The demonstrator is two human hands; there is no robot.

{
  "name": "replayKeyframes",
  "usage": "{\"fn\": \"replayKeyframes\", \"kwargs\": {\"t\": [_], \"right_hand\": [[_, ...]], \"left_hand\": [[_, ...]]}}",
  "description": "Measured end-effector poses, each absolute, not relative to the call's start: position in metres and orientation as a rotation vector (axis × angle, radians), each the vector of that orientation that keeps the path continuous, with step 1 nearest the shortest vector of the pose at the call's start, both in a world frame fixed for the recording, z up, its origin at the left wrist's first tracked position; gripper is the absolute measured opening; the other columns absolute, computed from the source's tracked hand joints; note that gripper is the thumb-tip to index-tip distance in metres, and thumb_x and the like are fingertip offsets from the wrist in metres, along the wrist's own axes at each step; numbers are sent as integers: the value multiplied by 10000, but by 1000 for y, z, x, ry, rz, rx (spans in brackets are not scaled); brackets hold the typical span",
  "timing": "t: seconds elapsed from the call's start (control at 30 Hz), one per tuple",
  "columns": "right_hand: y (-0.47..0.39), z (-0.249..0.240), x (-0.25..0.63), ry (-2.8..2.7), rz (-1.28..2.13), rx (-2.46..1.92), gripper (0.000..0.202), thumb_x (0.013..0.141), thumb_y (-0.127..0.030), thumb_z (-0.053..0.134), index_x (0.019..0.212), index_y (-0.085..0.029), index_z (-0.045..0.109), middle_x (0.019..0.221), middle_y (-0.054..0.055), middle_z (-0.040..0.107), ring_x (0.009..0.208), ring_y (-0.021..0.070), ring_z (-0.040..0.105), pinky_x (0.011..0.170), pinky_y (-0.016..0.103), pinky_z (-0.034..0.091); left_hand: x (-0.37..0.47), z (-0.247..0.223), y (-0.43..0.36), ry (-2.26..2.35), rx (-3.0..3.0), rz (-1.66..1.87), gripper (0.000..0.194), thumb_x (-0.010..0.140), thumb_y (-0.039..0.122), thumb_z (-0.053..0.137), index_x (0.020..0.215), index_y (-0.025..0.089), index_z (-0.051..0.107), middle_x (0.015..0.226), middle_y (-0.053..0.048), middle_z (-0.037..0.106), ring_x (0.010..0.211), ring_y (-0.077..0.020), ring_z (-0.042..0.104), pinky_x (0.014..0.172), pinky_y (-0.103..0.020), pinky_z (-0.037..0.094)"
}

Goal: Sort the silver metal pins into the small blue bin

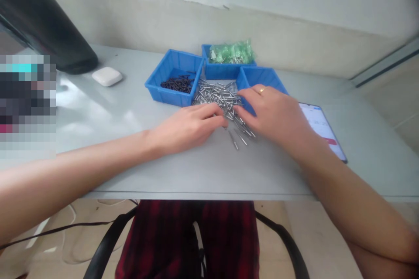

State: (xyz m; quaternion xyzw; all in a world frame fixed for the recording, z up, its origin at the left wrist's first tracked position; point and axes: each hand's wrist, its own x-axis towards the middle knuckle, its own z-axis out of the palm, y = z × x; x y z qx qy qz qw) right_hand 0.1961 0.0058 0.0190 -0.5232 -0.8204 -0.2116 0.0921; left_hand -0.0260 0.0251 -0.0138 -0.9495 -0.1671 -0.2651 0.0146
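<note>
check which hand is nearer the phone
Right. The right hand lies just left of the phone; the left hand is farther off, at the near edge of the metal pins.

Your pale grey flat tabletop carries a rounded white plastic case at left. Near its middle lies a loose pile of silvery metal pins, with three open blue rectangular plastic bins around it: the left one, the far one and the right one. Right of these, your dark-edged smartphone lies screen up.
</note>
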Motion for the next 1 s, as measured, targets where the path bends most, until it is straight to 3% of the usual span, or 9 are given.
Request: {"fn": "replayKeyframes", "kwargs": {"t": [0.13, 0.47, 0.73, 1.0], "right_hand": [[2, 23, 195, -2390, -666, -1454, 313, 941, -343, 395, 1091, -166, 605, 987, 101, 658, 890, 242, 579, 659, 324, 389], [2, 23, 188, -2587, -270, -1073, 251, 926, -251, 404, 995, -176, 633, 943, 82, 675, 898, 225, 596, 787, 351, 424], [2, 23, 187, -2612, -16, -1009, 217, 921, -266, 446, 949, -166, 637, 864, 56, 671, 831, 195, 602, 720, 308, 438], [5, 19, 191, -2565, -140, -997, 237, 940, -292, 447, 961, -154, 639, 829, 43, 666, 788, 175, 603, 679, 286, 422]], "left_hand": [[-25, -14, 25, -524, -2938, -845, 240, 880, 52, 422, 1024, 143, 591, 1010, -75, 602, 860, -147, 587, 755, -255, 510], [-23, -10, 23, -577, -2935, -867, 185, 918, 114, 396, 994, 152, 560, 963, -79, 613, 855, -153, 594, 747, -263, 503], [-22, -9, 23, -803, -3002, -1197, 102, 908, 96, 418, 858, 181, 444, 901, -31, 587, 846, -123, 593, 727, -239, 488], [-21, -9, 23, -780, -3020, -1257, 126, 910, 70, 433, 849, 177, 461, 883, -14, 578, 824, -105, 579, 721, -221, 481]]}}
